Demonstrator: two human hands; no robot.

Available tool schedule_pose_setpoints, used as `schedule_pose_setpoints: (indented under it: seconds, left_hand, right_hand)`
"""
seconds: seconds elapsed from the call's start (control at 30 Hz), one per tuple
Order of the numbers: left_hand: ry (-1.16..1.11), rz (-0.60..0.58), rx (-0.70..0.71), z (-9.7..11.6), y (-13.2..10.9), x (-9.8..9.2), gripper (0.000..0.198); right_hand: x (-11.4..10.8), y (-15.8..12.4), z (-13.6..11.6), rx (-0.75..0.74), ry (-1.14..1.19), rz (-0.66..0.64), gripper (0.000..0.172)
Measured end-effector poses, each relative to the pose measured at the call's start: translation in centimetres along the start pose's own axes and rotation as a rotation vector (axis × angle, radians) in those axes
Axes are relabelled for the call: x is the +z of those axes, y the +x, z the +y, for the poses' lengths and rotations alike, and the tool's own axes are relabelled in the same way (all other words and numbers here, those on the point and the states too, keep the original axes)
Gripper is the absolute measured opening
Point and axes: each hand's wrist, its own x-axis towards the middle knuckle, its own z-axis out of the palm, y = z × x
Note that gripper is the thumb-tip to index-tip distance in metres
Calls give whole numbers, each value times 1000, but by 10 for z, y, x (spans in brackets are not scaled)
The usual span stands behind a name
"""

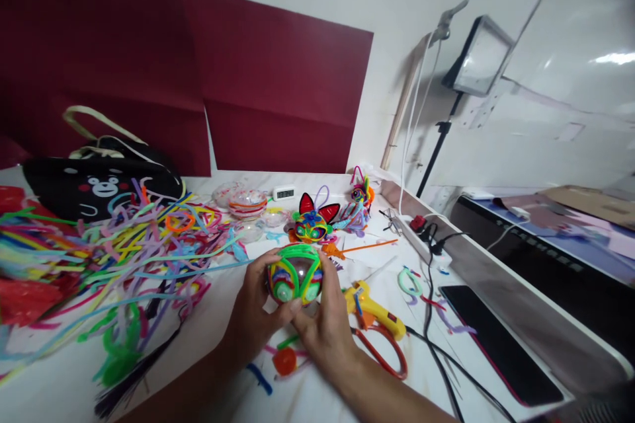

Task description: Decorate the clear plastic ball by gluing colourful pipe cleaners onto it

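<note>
Both my hands hold a clear ball (302, 271) in front of me, above the white table. Green, yellow, blue and red pipe cleaners are stuck on it, with two round pale-green eyes. My left hand (258, 304) wraps its left side, and my right hand (327, 317) grips the right side. The thumbs meet at its lower edge. Just beyond it sits a finished-looking pipe-cleaner animal head (311, 225) with black-and-red ears. A yellow glue gun (377, 310) lies right of my right hand. An orange piece (284, 361) and a short blue pipe cleaner (259, 378) lie below my hands.
Loose pipe cleaners (163, 238) cover the left side, before a black bag (99, 178). Clear plastic shells (247, 201) and a small digital clock (284, 193) stand at the back. On the right lie a black phone (501, 344), cables (430, 317) and a power strip (421, 241).
</note>
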Motion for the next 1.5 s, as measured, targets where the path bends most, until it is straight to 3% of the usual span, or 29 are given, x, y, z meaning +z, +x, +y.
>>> schedule_pose_setpoints:
  seconds: [0.1,0.37,0.67,0.9,1.13,1.5]
  left_hand:
    - [3,20,8,0,-1,0,63]
    - [55,-62,273,5,1,-1,70]
    - [94,-46,300,5,2,-4,68]
    - [250,-22,322,-6,0,-11,69]
    - [332,-107,430,-8,2,-16,72]
    - [360,-135,480,-5,3,-14,67]
  right_hand:
    - [-1,-1,0,-11,-21,-2,74]
    - [-4,-13,3,17,-94,-35,82]
    - [-4,-13,1,38,-52,-67,88]
    - [2,-20,9,-19,-100,-24,88]
    - [2,-24,5,-12,-163,-10,83]
    - [1,-16,6,-75,-118,3,73]
